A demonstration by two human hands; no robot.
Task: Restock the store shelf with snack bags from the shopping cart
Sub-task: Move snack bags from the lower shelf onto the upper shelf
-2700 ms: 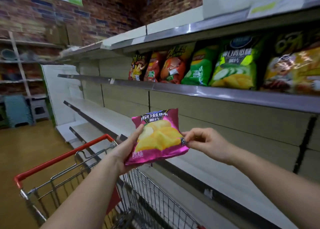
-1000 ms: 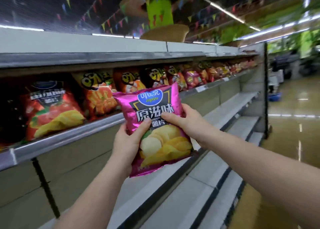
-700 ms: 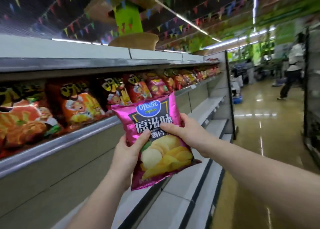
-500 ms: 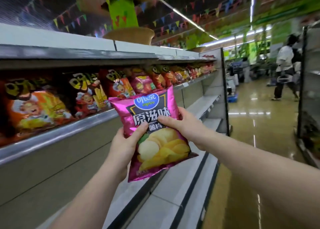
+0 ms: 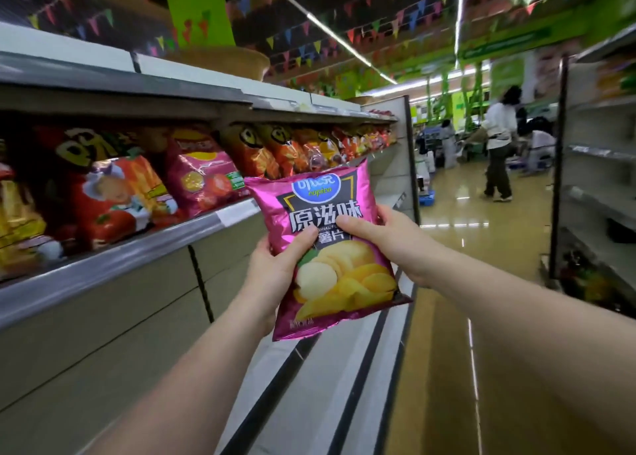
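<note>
A pink bag of potato chips is held upright in front of me with both hands. My left hand grips its lower left side, thumb across the front. My right hand grips the right side, thumb pressed on the printed label. The bag hangs just right of the stocked shelf, level with its metal front edge. That shelf holds a row of several red, orange and pink snack bags. The shopping cart is out of view.
Bare lower shelves run along the aisle below the bag. The glossy aisle floor stretches ahead. A person in a white top walks at the far end. Another shelf unit stands on the right.
I have turned from the cart to look down the aisle along the shelf. The bag, at first held low over the cart, now stands upright in both hands beside the stocked shelf.
</note>
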